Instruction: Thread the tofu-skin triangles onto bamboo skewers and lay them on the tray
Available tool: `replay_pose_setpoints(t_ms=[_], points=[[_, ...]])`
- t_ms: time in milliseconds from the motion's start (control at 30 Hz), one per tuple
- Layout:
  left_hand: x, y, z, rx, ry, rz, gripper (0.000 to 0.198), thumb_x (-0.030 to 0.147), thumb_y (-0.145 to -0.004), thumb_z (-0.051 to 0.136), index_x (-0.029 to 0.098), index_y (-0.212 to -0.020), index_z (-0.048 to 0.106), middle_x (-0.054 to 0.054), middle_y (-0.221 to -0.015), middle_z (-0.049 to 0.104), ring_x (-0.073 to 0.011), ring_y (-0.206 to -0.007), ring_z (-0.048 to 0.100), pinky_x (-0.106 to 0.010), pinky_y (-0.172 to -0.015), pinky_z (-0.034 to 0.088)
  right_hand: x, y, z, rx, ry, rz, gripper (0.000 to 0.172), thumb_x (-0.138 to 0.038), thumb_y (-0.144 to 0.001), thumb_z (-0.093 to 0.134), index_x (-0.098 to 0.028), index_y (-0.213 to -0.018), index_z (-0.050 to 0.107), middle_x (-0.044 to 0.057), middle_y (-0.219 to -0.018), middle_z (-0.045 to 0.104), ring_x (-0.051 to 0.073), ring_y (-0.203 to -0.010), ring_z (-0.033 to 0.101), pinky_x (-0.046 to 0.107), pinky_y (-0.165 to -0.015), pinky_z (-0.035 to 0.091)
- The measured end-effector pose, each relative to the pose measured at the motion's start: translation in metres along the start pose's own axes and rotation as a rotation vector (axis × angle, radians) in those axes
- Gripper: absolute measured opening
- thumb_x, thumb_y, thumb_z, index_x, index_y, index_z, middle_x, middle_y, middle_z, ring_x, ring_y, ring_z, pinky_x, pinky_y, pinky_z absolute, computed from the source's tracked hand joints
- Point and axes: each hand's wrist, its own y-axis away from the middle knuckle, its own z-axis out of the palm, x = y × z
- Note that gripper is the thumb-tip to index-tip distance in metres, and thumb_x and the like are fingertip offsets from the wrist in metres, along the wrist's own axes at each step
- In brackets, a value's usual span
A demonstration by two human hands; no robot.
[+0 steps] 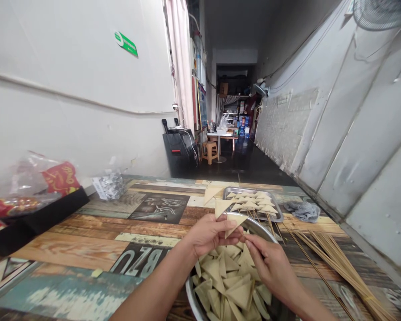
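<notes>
My left hand [211, 235] is closed around a pale, flat triangular tofu piece [235, 221], above the metal bowl. Another tofu triangle [222, 207] shows just past its fingertips. My right hand [270, 260] pinches a thin wooden skewer [243, 237] close to the left fingers; most of the stick is hidden in the hand. Under both hands the round metal bowl [189, 290] holds a heap of loose tofu triangles [227, 278]. Behind it, a metal tray [280, 214] carries rows of skewered triangles [254, 200], their sticks pointing toward me.
A bundle of bare wooden skewers [345, 263] lies on the right of the wood-patterned table [83, 247]. Near the tray sits a crumpled grey cloth [302, 210]. At left are a black box [50, 211] with plastic packages and a clear bag of silvery packets [109, 185].
</notes>
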Motion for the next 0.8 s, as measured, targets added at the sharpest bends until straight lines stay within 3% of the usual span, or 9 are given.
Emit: replay_pose_setpoints(t_ms=[200,367,533,700,800], points=[[-0.004,-0.004,-0.003,0.055,0.102,0.087,0.011,0.015,-0.065,0.069,0.009,-0.065,0.061,-0.009,-0.073,0.067,-0.0158,-0.073,0.063,-0.026,-0.073,0.051,-0.001,-0.001,0.0,-0.016,0.017,-0.001,0.023,-0.02,-0.088,0.038,-0.019,-0.099,0.058,0.004,-0.081,0.067,0.014,-0.074,0.063,0.022,-0.07,0.047],[-0.003,-0.005,-0.006,0.078,0.12,0.067,0.012,0.015,-0.066,0.068,0.006,-0.073,0.063,-0.011,-0.075,0.067,-0.0164,-0.074,0.063,-0.028,-0.076,0.05,-0.004,-0.003,0.0,-0.018,0.025,-0.01,0.024,-0.022,-0.088,0.036,-0.019,-0.092,0.059,0.003,-0.072,0.065,0.013,-0.063,0.061,0.022,-0.068,0.047],[0.0,-0.005,-0.004,0.081,0.039,0.086,0.025,0.028,-0.07,0.065,0.008,-0.085,0.063,-0.013,-0.083,0.067,-0.02,-0.081,0.063,-0.037,-0.079,0.049,-0.002,-0.004,-0.007,0.024,0.032,0.033,0.024,-0.023,-0.088,0.037,-0.018,-0.094,0.06,0.004,-0.08,0.068,0.014,-0.07,0.063,0.02,-0.065,0.046],[0.0,-0.006,-0.005,0.388,-0.248,0.343,0.035,0.033,-0.067,0.066,0.011,-0.094,0.062,-0.012,-0.087,0.068,-0.0203,-0.086,0.062,-0.031,-0.079,0.047,0.026,-0.017,-0.03,0.034,0.326,0.254,0.03,-0.027,-0.089,0.033,-0.018,-0.093,0.061,0.004,-0.087,0.069,0.015,-0.077,0.063,0.021,-0.067,0.044],[-0.001,-0.007,-0.008,0.399,-0.43,0.42,0.033,0.034,-0.066,0.066,0.011,-0.089,0.065,-0.011,-0.085,0.068,-0.0214,-0.085,0.062,-0.03,-0.077,0.047,0.052,-0.026,-0.038,-0.015,0.463,0.376,0.029,-0.022,-0.086,0.036,-0.016,-0.083,0.065,0.005,-0.079,0.07,0.017,-0.075,0.064,0.022,-0.065,0.042]])
